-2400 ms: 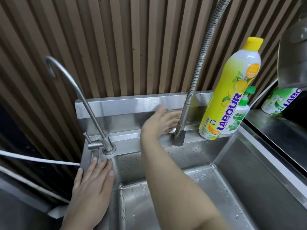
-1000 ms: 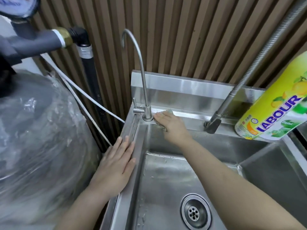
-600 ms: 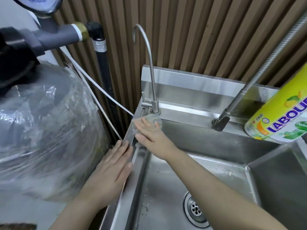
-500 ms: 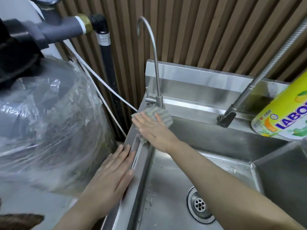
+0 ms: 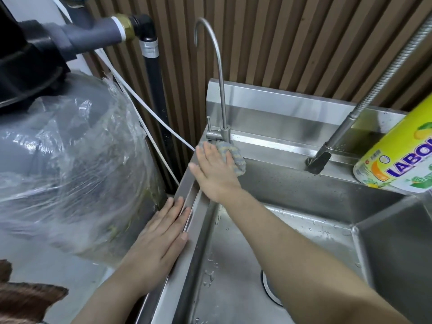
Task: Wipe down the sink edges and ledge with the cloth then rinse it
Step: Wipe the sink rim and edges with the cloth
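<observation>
Observed R hand (image 5: 215, 169) pressing cloth (image 5: 235, 157) onto rear-L sink ledge (image 5: 268, 146) by tap (image 5: 225, 132), fingers straight and together, to wipe; L hand (image 5: 161, 239) flat on rim (image 5: 175, 288), likely bracing.

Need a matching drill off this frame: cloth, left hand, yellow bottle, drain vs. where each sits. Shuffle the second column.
1 cloth
2 left hand
3 yellow bottle
4 drain

A flat on the left rim
B basin floor, partly behind the right forearm
C back ledge, far right
D under the right hand, at the thin tap base

Pairs: 1-D, 2-A, 3-C, 4-B
</observation>
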A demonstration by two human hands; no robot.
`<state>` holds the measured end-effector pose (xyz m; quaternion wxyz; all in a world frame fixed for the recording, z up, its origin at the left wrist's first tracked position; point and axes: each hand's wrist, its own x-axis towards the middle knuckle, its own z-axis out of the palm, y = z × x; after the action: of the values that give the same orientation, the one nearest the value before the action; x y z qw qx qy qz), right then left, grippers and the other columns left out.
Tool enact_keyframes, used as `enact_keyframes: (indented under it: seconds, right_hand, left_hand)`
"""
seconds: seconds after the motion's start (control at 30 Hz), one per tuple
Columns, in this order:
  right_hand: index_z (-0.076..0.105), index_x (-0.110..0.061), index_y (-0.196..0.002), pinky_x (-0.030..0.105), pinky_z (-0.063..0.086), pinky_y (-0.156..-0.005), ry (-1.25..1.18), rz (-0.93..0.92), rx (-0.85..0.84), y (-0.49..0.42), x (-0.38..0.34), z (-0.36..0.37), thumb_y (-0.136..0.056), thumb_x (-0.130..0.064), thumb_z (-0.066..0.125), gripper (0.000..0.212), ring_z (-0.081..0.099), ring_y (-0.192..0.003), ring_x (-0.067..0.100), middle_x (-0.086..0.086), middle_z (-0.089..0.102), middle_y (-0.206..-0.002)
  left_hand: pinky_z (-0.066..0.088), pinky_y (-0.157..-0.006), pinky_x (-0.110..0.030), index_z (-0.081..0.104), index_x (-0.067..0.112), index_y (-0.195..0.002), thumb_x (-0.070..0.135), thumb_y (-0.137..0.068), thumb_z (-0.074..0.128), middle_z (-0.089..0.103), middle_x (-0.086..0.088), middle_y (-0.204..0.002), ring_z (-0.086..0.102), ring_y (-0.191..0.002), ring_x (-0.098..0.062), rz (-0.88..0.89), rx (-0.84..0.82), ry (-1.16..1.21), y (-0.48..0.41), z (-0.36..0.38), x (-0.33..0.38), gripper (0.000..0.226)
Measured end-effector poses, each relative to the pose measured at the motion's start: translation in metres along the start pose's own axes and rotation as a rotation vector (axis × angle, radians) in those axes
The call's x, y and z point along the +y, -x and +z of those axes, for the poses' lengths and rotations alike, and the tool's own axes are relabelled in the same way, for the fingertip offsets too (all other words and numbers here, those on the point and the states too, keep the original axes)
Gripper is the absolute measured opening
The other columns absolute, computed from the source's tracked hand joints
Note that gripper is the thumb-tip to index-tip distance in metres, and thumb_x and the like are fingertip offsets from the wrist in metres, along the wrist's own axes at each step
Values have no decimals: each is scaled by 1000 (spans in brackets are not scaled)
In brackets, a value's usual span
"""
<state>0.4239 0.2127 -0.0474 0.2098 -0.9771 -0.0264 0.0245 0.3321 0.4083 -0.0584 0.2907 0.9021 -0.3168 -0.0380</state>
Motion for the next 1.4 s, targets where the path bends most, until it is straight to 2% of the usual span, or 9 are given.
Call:
enact_keyframes:
  seconds: [0.13,0.23,0.37,0.63,0.73,0.9,1.07,1.23,1.4]
  right_hand:
    - [3,-26,-150,41,-10,-116,-46,9,-27,32,-26,5,-100,-42,15,53,-7,-146,13,-1,-1,-160]
    - [29,-32,-145,27,4,-109,-64,-126,19,13,6,-28,-101,-34,30,44,21,-142,12,-4,37,-150]
    - [22,-33,-146,33,-23,-112,126,-553,-184,-4,55,-36,-102,-30,30,45,-8,-143,7,-16,16,-154]
    - [24,-16,-147,43,-2,-116,262,-332,210,-3,31,-6,-101,-34,25,50,11,-146,22,2,25,-156]
    - [33,-11,-144,35,7,-117,75,-603,72,3,37,-9,-99,-28,34,48,18,-144,19,7,33,-152]
    - [10,-29,-149,27,-9,-116,88,-463,-105,-11,46,-12,-102,-40,22,50,-9,-143,4,-9,4,-159]
    - [18,-23,-149,34,-7,-118,3,-267,42,-5,22,-2,-102,-35,21,48,-4,-146,12,-4,10,-159]
    - [20,-25,-147,27,-8,-114,-86,-407,-141,14,25,-15,-103,-30,28,45,-4,-140,3,-6,10,-157]
    - [26,-22,-147,41,5,-119,53,-485,-102,-31,42,-24,-102,-24,29,44,7,-146,17,-2,21,-156]
  left_hand:
    - [1,-115,-23,24,27,-143,59,-93,15,12,11,-155,-4,-143,0,5,-5,1,0,-1,0,60]
    - [0,-115,-21,24,26,-144,59,-93,15,13,11,-155,-3,-143,-1,13,-7,14,0,-2,0,61]
    - [0,-115,-19,25,26,-144,59,-93,15,13,12,-155,-3,-143,-1,11,-7,23,1,-2,0,61]
    - [-1,-115,-20,26,26,-145,56,-94,16,10,13,-156,-4,-143,-2,0,-19,-3,0,-1,0,60]
    - [-1,-115,-19,27,24,-145,56,-94,15,11,12,-156,-4,-144,-2,1,-18,-10,0,-1,1,61]
    - [0,-115,-22,24,25,-145,59,-93,13,8,13,-156,-7,-143,0,-10,-37,9,0,-2,1,63]
    - [-1,-116,-22,23,26,-145,59,-93,14,7,12,-156,-7,-143,-2,-12,-38,7,0,-2,1,62]
    - [-2,-115,-21,22,26,-145,59,-93,12,8,11,-156,-6,-143,-3,-1,-43,-9,-1,-3,0,62]
    - [-1,-116,-27,20,31,-144,63,-91,10,8,13,-156,-7,-143,-1,-23,-43,5,3,-4,2,62]
